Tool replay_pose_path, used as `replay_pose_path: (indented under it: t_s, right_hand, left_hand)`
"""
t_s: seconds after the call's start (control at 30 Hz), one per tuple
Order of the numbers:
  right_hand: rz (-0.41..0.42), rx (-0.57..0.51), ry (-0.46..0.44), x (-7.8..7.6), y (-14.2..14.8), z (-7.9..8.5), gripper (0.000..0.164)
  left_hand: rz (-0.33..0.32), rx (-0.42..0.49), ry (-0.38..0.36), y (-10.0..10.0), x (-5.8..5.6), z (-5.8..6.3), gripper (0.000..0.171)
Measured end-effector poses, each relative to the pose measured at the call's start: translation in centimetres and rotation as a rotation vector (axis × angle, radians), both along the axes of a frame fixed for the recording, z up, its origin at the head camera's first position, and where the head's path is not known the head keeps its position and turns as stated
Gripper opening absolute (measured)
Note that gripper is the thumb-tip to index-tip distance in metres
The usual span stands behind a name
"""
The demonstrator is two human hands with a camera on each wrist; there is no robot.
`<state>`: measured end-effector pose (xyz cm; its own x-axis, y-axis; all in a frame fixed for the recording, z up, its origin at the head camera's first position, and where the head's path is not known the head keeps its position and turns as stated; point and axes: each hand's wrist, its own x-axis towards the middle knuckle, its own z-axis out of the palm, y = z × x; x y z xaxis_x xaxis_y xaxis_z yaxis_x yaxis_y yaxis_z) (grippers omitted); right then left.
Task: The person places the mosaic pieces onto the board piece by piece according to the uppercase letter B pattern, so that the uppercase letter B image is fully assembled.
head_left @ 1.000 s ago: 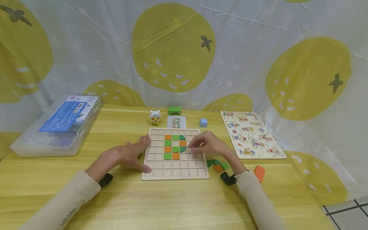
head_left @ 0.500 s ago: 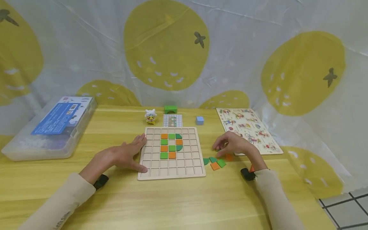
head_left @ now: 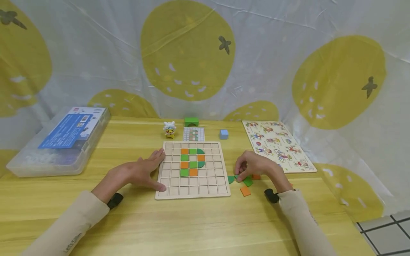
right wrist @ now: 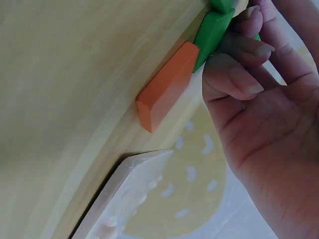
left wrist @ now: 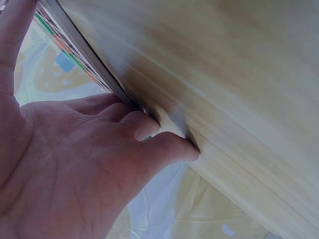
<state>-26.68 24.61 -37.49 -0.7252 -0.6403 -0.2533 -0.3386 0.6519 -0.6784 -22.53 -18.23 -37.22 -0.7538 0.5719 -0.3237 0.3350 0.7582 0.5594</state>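
A wooden grid board [head_left: 179,192] lies on the table with orange, light green and dark green tiles set in its cells. My left hand [head_left: 145,172] rests at its left edge, thumb on the lower left corner and fingers spread along the side; in the left wrist view this hand [left wrist: 79,154] lies beside the board's edge. Right of the board, my right hand [head_left: 256,167] pinches a dark green curved tile [head_left: 236,176], partly hidden by the fingertips. Around it lie another dark green tile [head_left: 231,180], a light green tile [head_left: 248,181] and orange tiles [head_left: 245,191] [right wrist: 169,87].
Behind the board are a pattern card [head_left: 193,134], a green block [head_left: 191,122], a small figurine [head_left: 169,130] and a blue cube [head_left: 224,134]. A picture puzzle board [head_left: 278,145] lies right, a clear plastic box [head_left: 57,145] left. A patterned curtain hangs behind the table.
My right hand has moved off the board to the loose tiles at its right, and one orange tile has shifted slightly toward me. The left hand stays at the board's edge.
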Motion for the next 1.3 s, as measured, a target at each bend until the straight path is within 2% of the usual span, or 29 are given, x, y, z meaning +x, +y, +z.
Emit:
replay_pose_path:
  t_s: [0.1, 0.23, 0.4, 0.53, 0.63, 0.77, 0.9, 1.13, 1.3]
  right_hand:
    - [0.014, -0.009, 0.003, -0.1, 0.1, 0.0, 0.015]
    - [0.040, -0.079, 0.042, -0.1, -0.3, 0.0, 0.010]
    - [0.084, -0.217, 0.074, 0.2, -3.6, 0.2, 0.009]
    - [0.085, -0.269, 0.010, 0.6, -7.0, 0.2, 0.006]
    - [0.010, -0.283, -0.048, 1.0, -8.6, 0.2, 0.003]
    - [-0.122, -0.282, -0.039, 1.2, -9.4, -0.1, 0.009]
    - [-0.188, -0.285, 0.011, 1.4, -9.8, -0.3, 0.015]
    - [-0.140, -0.239, 0.140, 1.6, -10.0, 0.0, 0.025]
    - [-0.095, -0.159, 0.203, 1.6, -9.9, 0.1, 0.020]
  left_hand:
    - [0.001, -0.003, 0.002, 0.0, 0.0, -0.1, 0.127]
    - [0.002, -0.009, 0.002, -0.1, -0.1, -0.2, 0.127]
    - [0.002, -0.015, 0.003, -0.1, -0.3, -0.2, 0.127]
    - [-0.001, -0.021, 0.001, 0.1, -0.4, -0.2, 0.128]
    - [-0.003, -0.025, -0.001, 0.2, -0.5, -0.2, 0.128]
    - [-0.003, -0.029, -0.005, 0.4, -0.5, -0.2, 0.128]
    - [-0.003, -0.034, -0.003, 0.3, -0.6, -0.3, 0.128]
    - [0.004, -0.036, -0.005, 0.1, -0.5, -0.4, 0.128]
    - [0.000, -0.031, -0.004, 0.0, -0.4, -0.4, 0.128]
